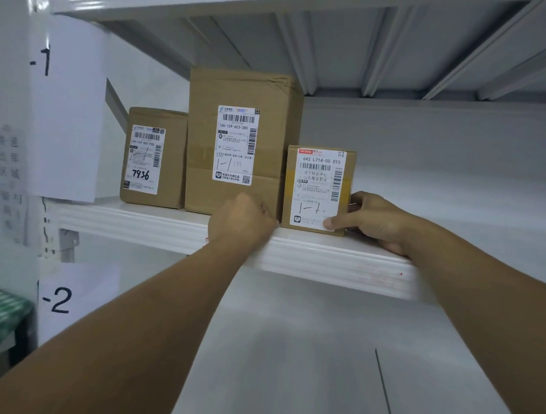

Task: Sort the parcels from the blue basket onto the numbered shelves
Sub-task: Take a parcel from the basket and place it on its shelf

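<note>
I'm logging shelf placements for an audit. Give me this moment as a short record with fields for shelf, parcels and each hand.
shelf: upper shelf, beside the "-1" sign
parcels: left parcel, tall parcel, small parcel, upright in a row
right hand: grips the small parcel's right side, thumb on its label
left hand: curled at the small parcel's lower left corner; grip unclear
below: "-2" sign

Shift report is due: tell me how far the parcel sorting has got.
Done: the left box and tall box stand on shelf -1. In hand: the right grip holds the small box on that shelf's edge, left grip curled at its corner. Left: release it; basket out of view, remainder unknown.
</note>
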